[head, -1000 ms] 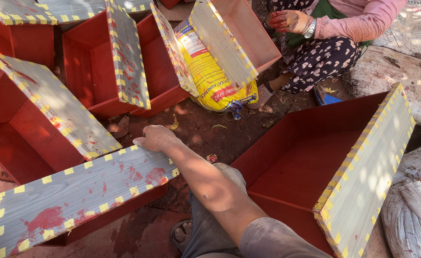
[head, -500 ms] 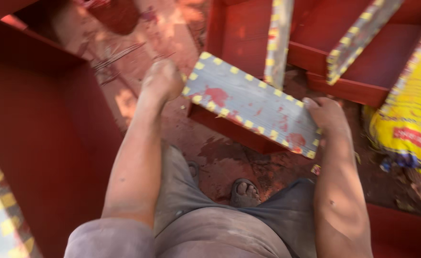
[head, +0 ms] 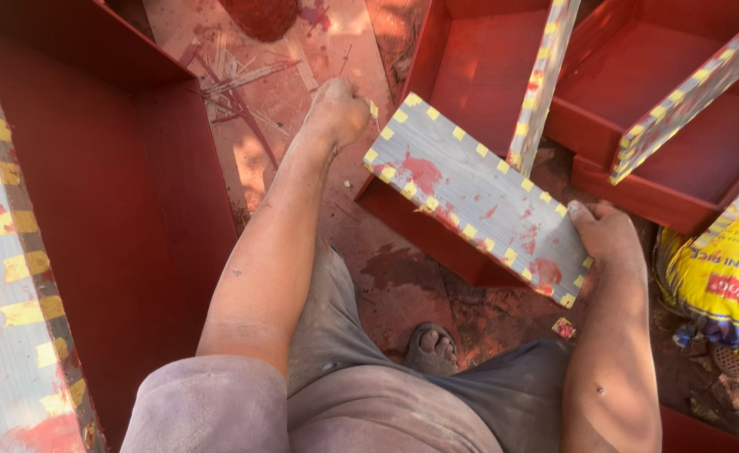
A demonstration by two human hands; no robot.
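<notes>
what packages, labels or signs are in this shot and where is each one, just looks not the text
Sack: at the right edge on the ground beside the red boxes; bulging woven bag, yellow with a red band and dark blue patches, printed lettering.
Small scrap: on the dirt near the right hand, under the corner of the grey lid; tiny yellow and red square, possibly a wrapper or label, too small to tell.
No signs or screens in view.
</notes>
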